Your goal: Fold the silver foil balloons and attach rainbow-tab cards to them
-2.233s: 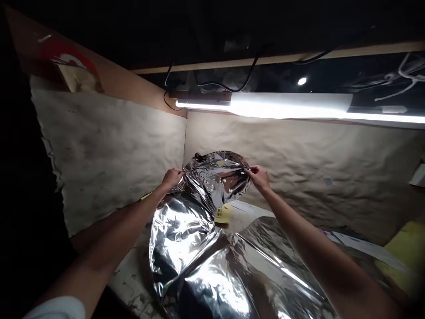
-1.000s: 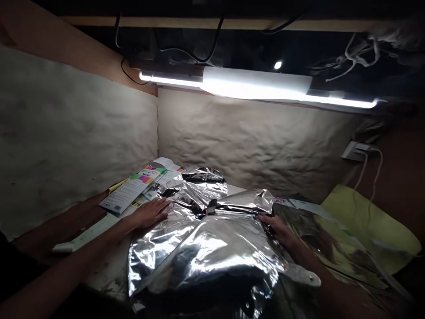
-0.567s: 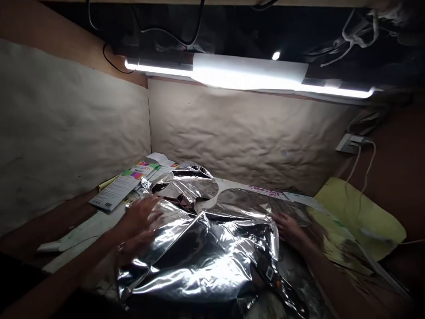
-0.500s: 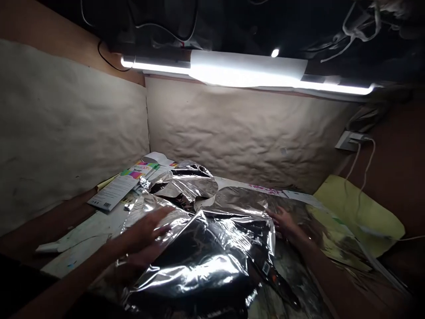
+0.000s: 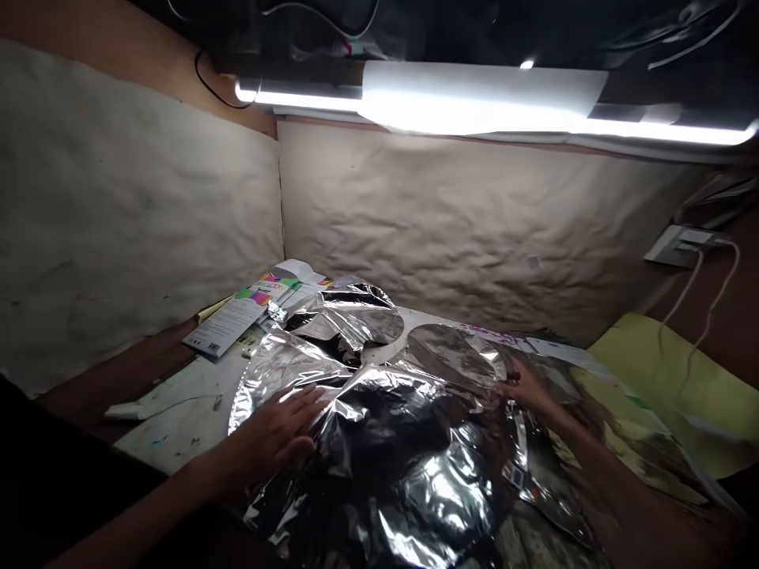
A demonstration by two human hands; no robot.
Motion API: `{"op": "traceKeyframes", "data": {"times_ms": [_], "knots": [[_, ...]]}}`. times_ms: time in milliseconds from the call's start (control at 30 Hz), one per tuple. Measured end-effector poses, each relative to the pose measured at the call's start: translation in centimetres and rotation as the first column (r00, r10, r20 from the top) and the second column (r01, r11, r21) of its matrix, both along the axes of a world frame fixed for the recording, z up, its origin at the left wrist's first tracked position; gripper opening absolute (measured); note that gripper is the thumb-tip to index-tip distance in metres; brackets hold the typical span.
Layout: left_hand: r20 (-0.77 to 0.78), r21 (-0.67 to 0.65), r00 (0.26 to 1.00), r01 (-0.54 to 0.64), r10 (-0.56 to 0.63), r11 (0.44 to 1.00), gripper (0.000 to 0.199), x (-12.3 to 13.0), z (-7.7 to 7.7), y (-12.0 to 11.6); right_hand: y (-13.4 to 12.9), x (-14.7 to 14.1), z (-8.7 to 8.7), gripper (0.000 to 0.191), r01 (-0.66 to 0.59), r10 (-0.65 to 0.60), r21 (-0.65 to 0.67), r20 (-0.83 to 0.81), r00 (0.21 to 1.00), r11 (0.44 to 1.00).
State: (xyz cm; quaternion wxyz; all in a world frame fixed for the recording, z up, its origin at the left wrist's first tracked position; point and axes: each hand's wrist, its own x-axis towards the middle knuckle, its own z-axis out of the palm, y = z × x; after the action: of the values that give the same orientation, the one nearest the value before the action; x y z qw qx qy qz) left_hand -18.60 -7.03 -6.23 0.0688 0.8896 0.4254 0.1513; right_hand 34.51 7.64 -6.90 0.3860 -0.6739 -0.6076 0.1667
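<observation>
A wide silver foil balloon (image 5: 409, 442), flat and wrinkled, lies across the table in front of me. My left hand (image 5: 278, 431) rests on its left part, with the fingers stretched out and pressing lightly on the foil. At the right edge, my right hand (image 5: 525, 387) pinches the foil between thumb and fingers. Beyond the hands, the upper foil has a rounded, curved outline, with a crumpled silver piece (image 5: 356, 316) behind it. A dark-handled tool (image 5: 551, 506) lies partly under the foil's right side; its far end is hidden.
A printed balloon packet (image 5: 237, 316) lies at the back left on the white tabletop (image 5: 171, 423). Yellow sheets (image 5: 670, 379) lie at the right, below a wall socket (image 5: 681, 245) with white cables. A lit tube lamp (image 5: 474, 111) hangs above.
The camera view has shifted to the right things appear lower-shifted sideways. My left hand has settled flat on the foil, and the foil's near part lies wider and flatter. My right hand has closed on the edge.
</observation>
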Motion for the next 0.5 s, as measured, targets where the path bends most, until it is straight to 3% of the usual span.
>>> {"op": "traceKeyframes", "data": {"times_ms": [67, 133, 233, 267, 333, 400, 500], "knots": [[0.064, -0.004, 0.998, 0.004, -0.004, 1.0, 0.063, 0.7, 0.4, -2.2, -0.3, -1.7, 0.0, 0.084, 0.008, -0.017, 0.091, 0.097, 0.995, 0.996], [0.081, -0.034, 0.997, 0.015, -0.013, 0.999, 0.077, 1.3, 0.5, -4.0, -0.7, -4.1, -0.4, 0.072, -0.105, 0.063, 0.149, 0.26, 0.963, 0.983], [0.097, -0.044, 0.995, 0.019, -0.014, 0.999, 0.087, 1.6, -0.2, -5.3, -1.4, -7.2, -2.0, 0.059, -0.32, 0.271, -0.01, 0.556, 0.786, 0.947], [0.103, -0.041, 0.995, 0.003, 0.001, 0.999, 0.086, 1.5, -0.5, -5.4, -1.6, -7.7, -2.7, 0.059, -0.331, 0.321, -0.1, 0.607, 0.727, 0.938], [0.09, -0.018, 0.995, -0.043, 0.045, 0.999, 0.08, 1.1, -1.3, -5.4, -1.9, -7.7, -3.9, 0.06, -0.276, 0.35, -0.217, 0.639, 0.685, 0.936], [0.061, 0.032, 0.995, -0.084, 0.082, 0.996, 0.079, 0.9, -1.7, -5.4, -2.0, -7.1, -4.6, 0.063, -0.221, 0.334, -0.252, 0.651, 0.682, 0.942], [0.013, 0.132, 0.997, -0.075, 0.074, 0.988, 0.082, 1.6, -1.4, -5.5, -2.3, -6.7, -4.1, 0.064, -0.187, 0.335, -0.291, 0.633, 0.698, 0.938]]}}
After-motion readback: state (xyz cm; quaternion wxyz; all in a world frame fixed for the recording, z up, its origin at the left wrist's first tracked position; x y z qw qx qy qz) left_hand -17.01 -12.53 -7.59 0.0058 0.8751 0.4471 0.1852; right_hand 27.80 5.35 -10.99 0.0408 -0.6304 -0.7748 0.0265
